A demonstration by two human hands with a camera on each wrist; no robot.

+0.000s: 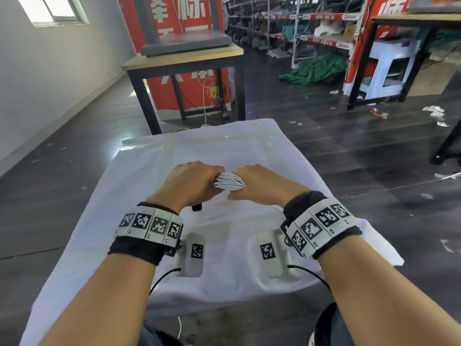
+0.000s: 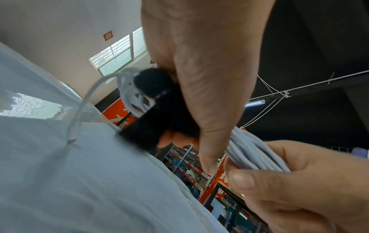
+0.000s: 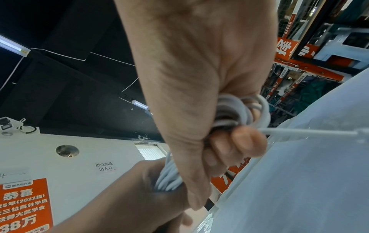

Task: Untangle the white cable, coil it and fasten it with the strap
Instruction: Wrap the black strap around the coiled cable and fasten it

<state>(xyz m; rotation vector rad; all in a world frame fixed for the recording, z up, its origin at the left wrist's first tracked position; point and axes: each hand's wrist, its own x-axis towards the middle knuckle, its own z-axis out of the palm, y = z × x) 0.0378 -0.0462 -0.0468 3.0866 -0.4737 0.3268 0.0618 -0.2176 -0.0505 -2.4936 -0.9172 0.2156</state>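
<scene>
Both hands, left hand (image 1: 193, 182) and right hand (image 1: 264, 182), gripping coiled white cable (image 1: 229, 181) above cloth-covered table (image 1: 224, 151), black strap (image 2: 157, 113) under left fingers.

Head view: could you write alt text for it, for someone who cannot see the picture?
Two bare hands, the left hand and right hand, hold a coiled white cable between them above a table draped in a white cloth. A black strap end pokes out below the left hand. Both wrists wear marker-covered bands; behind lie a dark floor and cluttered shelves.
</scene>
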